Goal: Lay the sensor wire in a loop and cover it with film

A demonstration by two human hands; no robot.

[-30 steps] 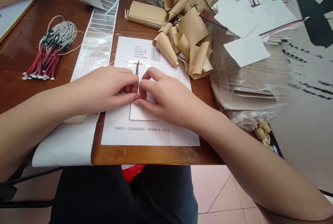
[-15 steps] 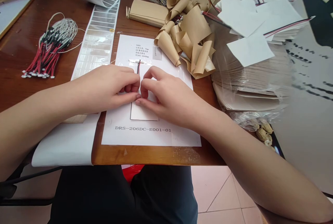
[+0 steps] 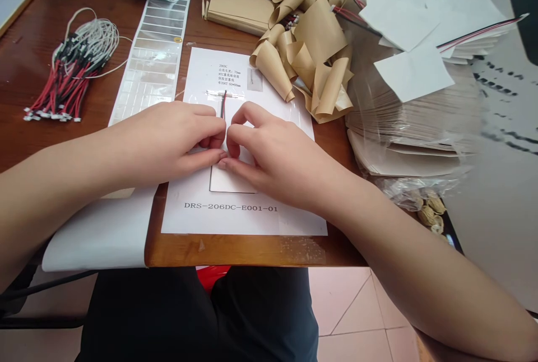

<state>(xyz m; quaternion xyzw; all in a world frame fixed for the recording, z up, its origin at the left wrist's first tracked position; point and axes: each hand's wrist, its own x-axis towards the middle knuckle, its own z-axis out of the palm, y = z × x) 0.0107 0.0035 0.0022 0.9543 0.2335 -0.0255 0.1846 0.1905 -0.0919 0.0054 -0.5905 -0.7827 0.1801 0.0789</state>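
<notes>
A printed white template sheet (image 3: 235, 216) lies at the table's front edge. On it rests a small white square pad (image 3: 229, 181) with a red-and-black wire lead (image 3: 223, 101) running up from it under a strip of clear tape. My left hand (image 3: 176, 138) and my right hand (image 3: 269, 154) meet over the pad's top edge, fingers curled and pinched together where the wire joins the pad. What exactly the fingertips pinch is hidden.
A bundle of red, black and white wires (image 3: 71, 76) lies at the left. A strip of clear labels on white backing (image 3: 155, 59) runs beside the sheet. Curled brown paper peelings (image 3: 306, 54) pile behind. Stacked white pads in plastic (image 3: 412, 87) fill the right. Peanut shells (image 3: 428, 210) sit at the right edge.
Both hands stay pinched on the same spot. Only the view has shifted slightly, so the table things sit a little higher and to the left.
</notes>
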